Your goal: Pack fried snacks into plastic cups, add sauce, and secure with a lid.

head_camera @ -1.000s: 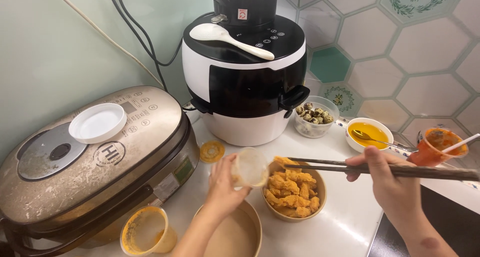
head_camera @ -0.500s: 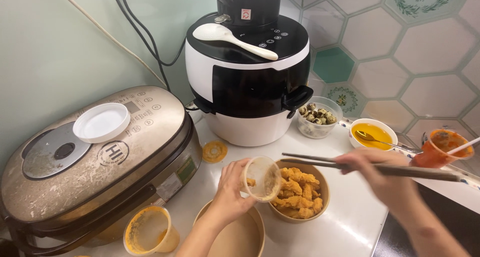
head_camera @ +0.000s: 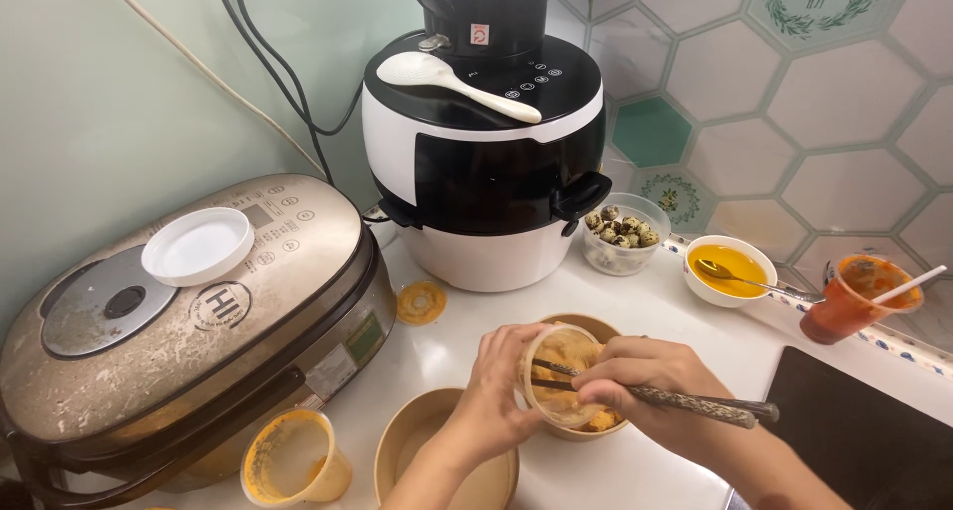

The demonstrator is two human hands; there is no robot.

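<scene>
Chopsticks (head_camera: pixel 685 401) lie near-horizontal — tips left, inside cup (head_camera: pixel 558 376).

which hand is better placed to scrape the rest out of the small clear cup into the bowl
Right. The right hand already holds the chopsticks with their tips inside the small clear cup. The left hand is taken up tilting that cup over the bowl of fried pieces.

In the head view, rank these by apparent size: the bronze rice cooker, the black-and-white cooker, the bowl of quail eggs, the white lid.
1. Bronze rice cooker, though it sits nearer the camera, so its lead is unsure.
2. Black-and-white cooker.
3. White lid and bowl of quail eggs look alike; no ranking.
</scene>
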